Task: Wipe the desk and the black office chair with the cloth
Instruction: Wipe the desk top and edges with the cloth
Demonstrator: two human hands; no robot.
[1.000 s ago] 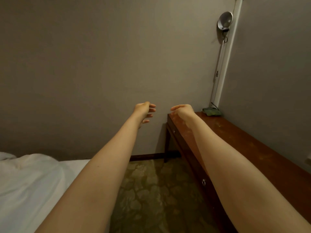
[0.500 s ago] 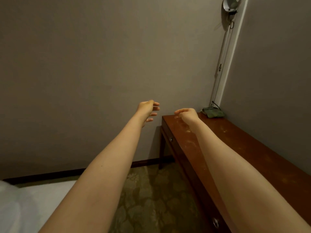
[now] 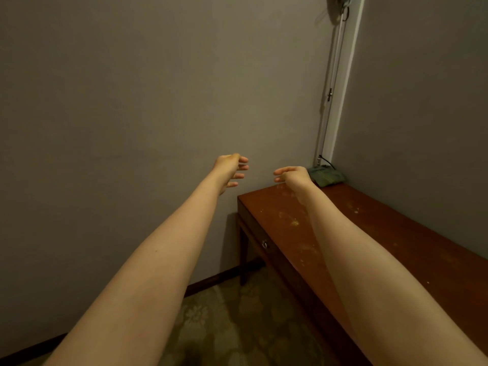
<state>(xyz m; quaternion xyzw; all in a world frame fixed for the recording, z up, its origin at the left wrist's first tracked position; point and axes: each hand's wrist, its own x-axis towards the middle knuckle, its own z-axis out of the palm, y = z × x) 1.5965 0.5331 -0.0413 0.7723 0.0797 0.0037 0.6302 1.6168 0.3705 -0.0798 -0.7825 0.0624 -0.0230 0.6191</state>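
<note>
A long reddish-brown wooden desk runs along the right wall, its top speckled with pale crumbs and smears. A crumpled green cloth lies at the desk's far corner by the wall. My right hand hovers above the desk's far left corner, fingers loosely curled and empty, just left of the cloth and apart from it. My left hand is stretched out over the floor left of the desk, fingers relaxed, holding nothing. No black office chair is in view.
A grey wall stands close ahead. A white pole with a cable rises in the corner behind the cloth. The desk has a drawer with a ring pull. Patterned green carpet covers the floor.
The view has swung right and forward toward the desk; the white bed at the lower left has left the frame. Both outstretched hands are nearer the desk's far corner and cloth.
</note>
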